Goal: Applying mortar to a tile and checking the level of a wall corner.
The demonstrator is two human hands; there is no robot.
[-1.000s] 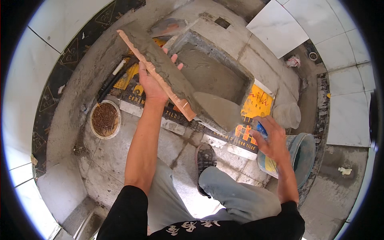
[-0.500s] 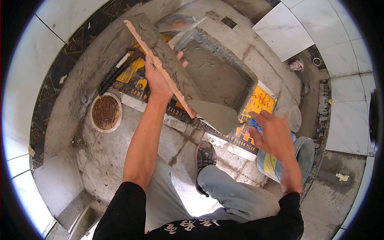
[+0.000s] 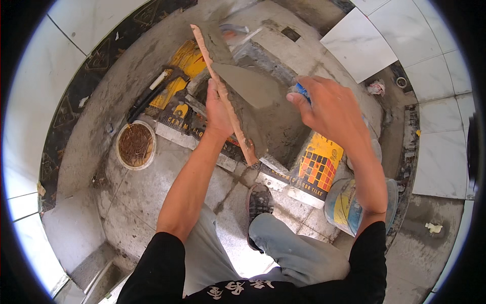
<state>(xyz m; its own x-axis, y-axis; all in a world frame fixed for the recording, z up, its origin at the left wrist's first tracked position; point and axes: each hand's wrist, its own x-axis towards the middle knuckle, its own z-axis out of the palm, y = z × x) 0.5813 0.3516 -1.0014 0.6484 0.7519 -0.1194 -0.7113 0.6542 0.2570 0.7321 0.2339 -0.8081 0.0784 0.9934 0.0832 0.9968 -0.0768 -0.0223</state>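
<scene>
My left hand (image 3: 218, 114) grips a long tile (image 3: 224, 96) by its orange-brown edge and holds it tilted up on its side. Thick grey mortar covers the tile's face on the right. In my right hand (image 3: 334, 104) is a trowel (image 3: 250, 85), its blue handle partly hidden by my fingers. The flat blade points left and lies against the mortared face or just over it; the exact contact is hard to see. Beneath both hands stands a tub of wet mortar (image 3: 288, 124), partly covered by tile and blade.
Yellow and black tile boxes (image 3: 324, 164) lie around the tub. To the left are a hammer (image 3: 157, 88) and a white pot of thin brown pieces (image 3: 135, 144). A blue bucket (image 3: 341, 202) stands by my right forearm. A loose white tile (image 3: 359, 43) leans at the back right.
My right hand has moved up and away from me, carrying the trowel blade from the tile's near end toward its far end. My left hand has shifted right, with the tile held steeper.
</scene>
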